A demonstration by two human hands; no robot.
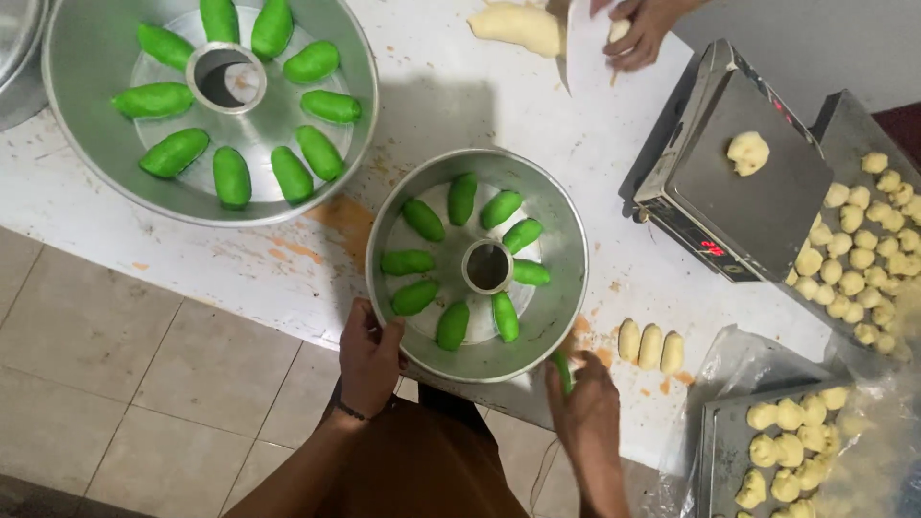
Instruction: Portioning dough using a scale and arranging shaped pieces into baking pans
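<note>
Surface: worn white table (460, 96) with orange stains, over a tiled floor (125, 355).
Near pan: round metal ring pan (566, 278) at the table's front edge, ten green dough pieces (423, 220) fanned around its centre tube (487, 266).
Left hand: left hand (369, 355) clasps the pan's near rim, fingers curled over the edge to steady it.
Right hand: right hand (582, 398) is closed around one green piece (561, 372), held just outside the pan's lower right rim.
Doing it well: I judge the widest gap to lie at the pan's right, past the piece beside the tube; the held piece should go in pointing at the tube like the rest, spaced evenly, not pressed flat. Keeping the rim held should stop the pan sliding off the edge.
Far pan: larger pan (86, 58), ten green pieces, cut off at the top.
Other person: a hand (638, 34) at the top with a white scraper (587, 43) beside pale dough (518, 27).
Scale: one pale lump (747, 153) on its plate (758, 201).
Hard to see: most of the held piece is hidden in the hand; the trays (724, 432) of pale pieces run out of view at right, partly behind plastic.
</note>
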